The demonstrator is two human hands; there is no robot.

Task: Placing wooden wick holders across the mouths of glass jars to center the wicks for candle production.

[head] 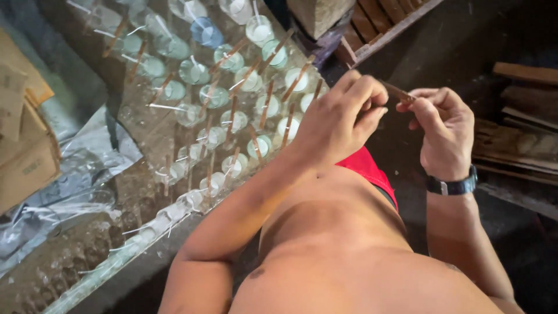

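**Wooden stick pinched between both hands**

The wooden stick (398,92), thin and brown, runs between the two hands above a dark floor. The left hand (340,119) is curled tight, thumb and fingers closed over the stick's near end, which is hidden inside the grasp. The right hand (444,131), with a dark wristwatch (452,186) on its wrist, pinches the other end between thumb and forefinger; only the short middle stretch of the stick shows between the two grips.

Just to the left, below the left hand, rows of clear glass cups (232,104) with pale filling stand close together on a table (87,279). Similar sticks (266,104) lie slanted across many of the cup mouths. Crumpled clear plastic sheet (75,168) and a cardboard box (23,157) lie at the far left. Wooden planks (517,139) are stacked at the right.
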